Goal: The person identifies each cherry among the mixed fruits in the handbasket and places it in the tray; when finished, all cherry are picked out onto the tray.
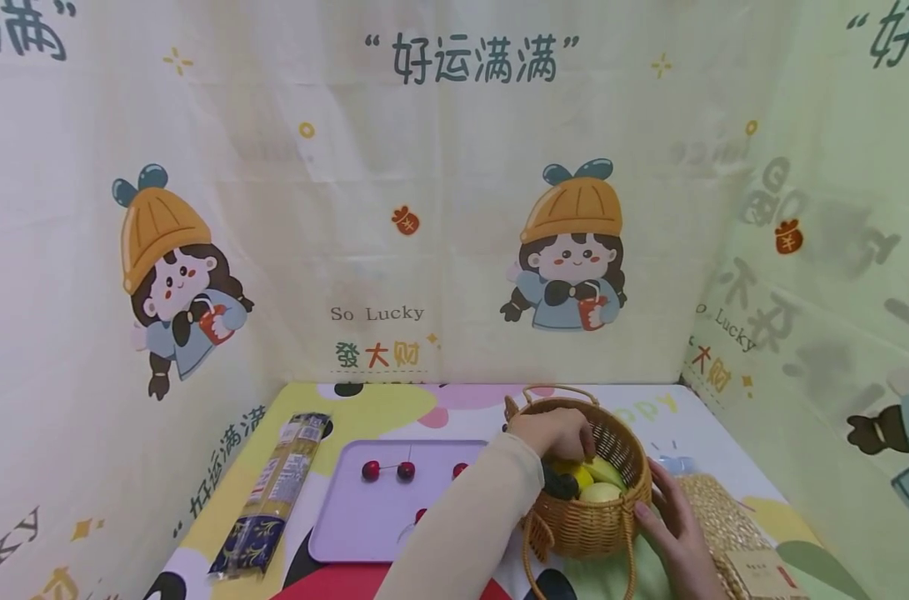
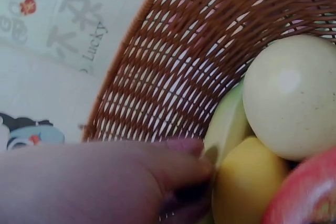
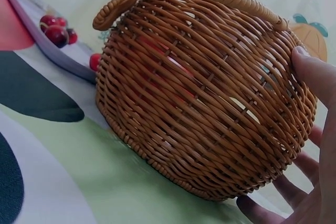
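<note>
A brown wicker basket (image 1: 585,529) stands at the right of the table with fruit in it. My left hand (image 1: 555,433) reaches down over its rim. In the left wrist view the fingertips are right at a yellow-green banana (image 2: 226,124) and a yellow fruit (image 2: 247,182), beside the woven wall; I cannot tell if they pinch either one. A pale round fruit (image 2: 294,98) and a red fruit (image 2: 310,198) lie close by. My right hand (image 1: 679,533) holds the basket's right side, its thumb near the rim and its fingers spread around the wall.
Left of the basket lies a lavender tray (image 1: 342,533) with several red cherries (image 1: 406,472), partly behind my left sleeve (image 1: 461,525). A long noodle packet (image 1: 274,492) lies far left. A clear bag of pale grains (image 1: 724,517) sits right of the basket. Printed cloth walls surround the table.
</note>
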`<state>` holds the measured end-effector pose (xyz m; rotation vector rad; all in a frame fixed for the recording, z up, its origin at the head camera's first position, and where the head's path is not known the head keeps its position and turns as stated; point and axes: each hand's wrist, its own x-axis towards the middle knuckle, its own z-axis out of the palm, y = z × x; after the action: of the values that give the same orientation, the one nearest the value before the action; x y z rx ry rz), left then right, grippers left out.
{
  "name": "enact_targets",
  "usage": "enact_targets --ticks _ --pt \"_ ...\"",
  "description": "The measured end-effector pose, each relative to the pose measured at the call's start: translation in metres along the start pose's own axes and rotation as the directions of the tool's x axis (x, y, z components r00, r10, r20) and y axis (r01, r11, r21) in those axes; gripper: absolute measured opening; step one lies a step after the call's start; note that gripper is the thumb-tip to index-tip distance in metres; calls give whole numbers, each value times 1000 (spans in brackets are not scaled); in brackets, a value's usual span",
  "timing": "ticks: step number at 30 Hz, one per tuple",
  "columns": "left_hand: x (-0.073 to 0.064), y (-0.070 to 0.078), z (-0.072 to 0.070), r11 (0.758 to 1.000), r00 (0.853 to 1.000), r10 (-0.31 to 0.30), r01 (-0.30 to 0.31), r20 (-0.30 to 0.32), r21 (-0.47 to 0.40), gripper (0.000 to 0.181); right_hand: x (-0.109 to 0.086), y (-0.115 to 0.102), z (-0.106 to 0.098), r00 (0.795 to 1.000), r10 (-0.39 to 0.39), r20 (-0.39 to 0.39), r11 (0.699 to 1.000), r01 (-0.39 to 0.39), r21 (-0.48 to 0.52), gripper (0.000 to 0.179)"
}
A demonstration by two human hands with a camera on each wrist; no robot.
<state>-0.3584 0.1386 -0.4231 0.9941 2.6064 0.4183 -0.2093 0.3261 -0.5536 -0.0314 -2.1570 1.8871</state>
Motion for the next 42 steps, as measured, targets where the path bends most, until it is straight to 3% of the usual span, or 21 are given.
enact_targets --ticks 3,6,8,11,14,18,22,27,30,35,39,42 --pt "-4 -10 -3 980 999 48 -48 -5 -194 17 1 -2 2 1000 -5 9 1000 5 -6 71" --pt "-8 -17 -7 917 994 106 -96 6 -386 21 1 -2 1 1000 -5 12 1000 5 -12 71" --pt "-9 -20 -8 891 993 117 -101 8 -442 22 2 -2 1 1000 -4 13 1000 4 -14 71" --pt "-11 -21 -10 882 992 128 -117 -7 -457 23 2 -1 0 1000 -8 13 1000 8 -11 71" --pt "-14 -21 -9 893 992 120 -130 -50 -431 23 1 1 -2 999 -33 15 999 33 10 71" --pt "-17 -19 -8 896 979 157 -196 -129 -398 23 0 3 -6 999 -48 21 998 47 38 71" --pt "-24 -16 -7 876 955 231 -288 -188 -386 24 0 4 -9 999 -28 18 999 28 21 72" --pt "-42 -14 -7 840 936 268 -344 -231 -420 26 1 4 -9 1000 -5 20 1000 4 14 72" --pt "-57 -14 -6 794 930 267 -361 -253 -489 27 2 4 -10 1000 20 21 1000 -21 11 73" --pt "-85 -19 -1 675 914 256 -403 -316 -618 31 2 4 -11 999 46 3 999 -46 -18 74" --pt "-113 -29 3 586 907 257 -420 -333 -693 32 1 6 -7 1000 2 0 1000 -2 -5 74" --pt "-138 -40 6 533 910 260 -414 -322 -738 33 0 6 -3 1000 -27 7 1000 26 15 73"
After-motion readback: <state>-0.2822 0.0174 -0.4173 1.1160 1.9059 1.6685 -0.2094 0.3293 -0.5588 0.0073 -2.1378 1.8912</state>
